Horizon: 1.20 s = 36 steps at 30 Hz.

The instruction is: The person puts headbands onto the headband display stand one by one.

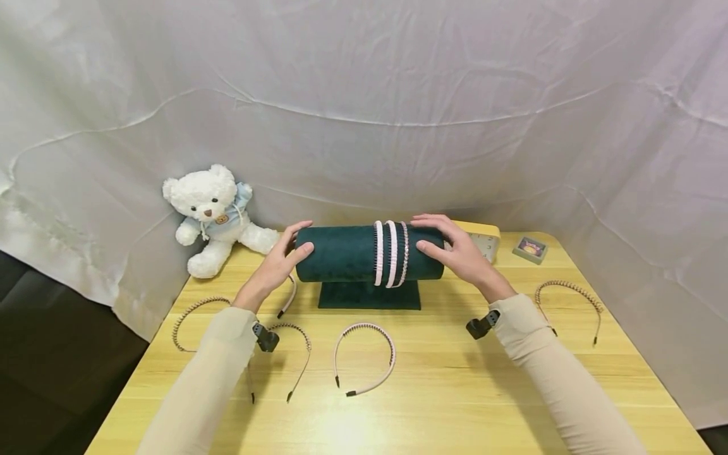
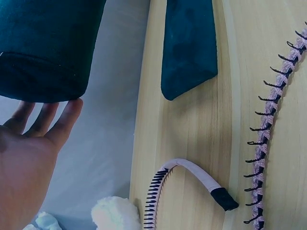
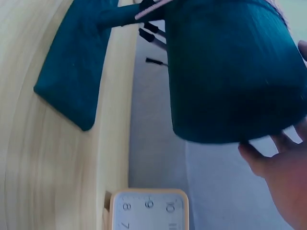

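One green stand [image 1: 335, 254] bears three headbands [image 1: 392, 253], its opposite ends grasped by the fingers of left hand [image 1: 275, 262] and right hand [image 1: 463, 256], apparently for steadiness.

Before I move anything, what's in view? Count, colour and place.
Display stand: 1, dark green, rear centre
Headbands on stand: 3, pinkish, right half
Loose headbands: 5 visible, pink or brownish, spread on table
Teddy bear: 1, white, blue top, rear left
Clock: 1, yellow-framed, rear right
Small box: 1, grey, rear right
Table: 1, light wood, beneath
Cloth: count unclear, pale grey, behind
Wrist cameras: 2, black, at cuffs
Sleeves: 2, beige, forearms
Left hand: 1, bare, stand's left end
Right hand: 1, bare, stand's right end
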Available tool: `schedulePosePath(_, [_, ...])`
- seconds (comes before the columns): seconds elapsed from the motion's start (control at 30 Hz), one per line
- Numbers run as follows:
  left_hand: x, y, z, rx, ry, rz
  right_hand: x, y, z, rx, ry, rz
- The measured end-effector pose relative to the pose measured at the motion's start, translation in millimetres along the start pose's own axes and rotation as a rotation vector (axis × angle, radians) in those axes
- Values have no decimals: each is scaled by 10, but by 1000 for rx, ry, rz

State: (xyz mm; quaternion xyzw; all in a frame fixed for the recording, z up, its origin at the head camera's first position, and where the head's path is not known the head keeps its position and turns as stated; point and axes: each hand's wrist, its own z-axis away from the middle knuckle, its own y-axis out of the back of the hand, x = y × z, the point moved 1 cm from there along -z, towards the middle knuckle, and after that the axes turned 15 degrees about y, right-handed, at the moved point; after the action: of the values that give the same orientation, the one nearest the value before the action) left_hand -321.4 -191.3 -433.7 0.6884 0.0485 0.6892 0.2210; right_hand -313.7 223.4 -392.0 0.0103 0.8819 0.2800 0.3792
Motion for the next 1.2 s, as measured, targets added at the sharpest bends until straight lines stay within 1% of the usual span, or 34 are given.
schedulePosePath(0.1, [8, -2, 4, 0, -3, 4, 10, 97, 62, 22, -15, -34])
schedulePosePath(0.17, [10, -1, 5, 1, -6, 3, 16, 177, 116, 35, -29, -34])
schedulePosePath(0.27, [7, 2, 2, -1, -7, 2, 28, 312, 204, 56, -30, -35])
schedulePosePath(0.4, [0, 6, 3, -3, -4, 0, 38, 506, 330, 79, -36, -2])
schedulePosePath(0.57, [1, 12, 11, 0, -4, -5, 48, 761, 514, 120, -88, 66])
schedulePosePath(0.63, [5, 13, 13, -2, 0, -7, 56, 879, 602, 140, -104, 93])
schedulePosePath(0.8, [11, 7, 5, -7, 0, -5, 108, 1196, 824, 179, -131, 124])
schedulePosePath(0.97, [19, 9, 2, -4, -6, -4, 212, 1463, 1061, 193, -203, 201])
schedulePosePath(1.1, [18, 8, -1, -2, -13, -2, 309, 1619, 1257, 174, -312, 271])
schedulePosePath(1.2, [17, 2, 1, -2, -13, 4, 399, 1712, 1412, 149, -396, 303])
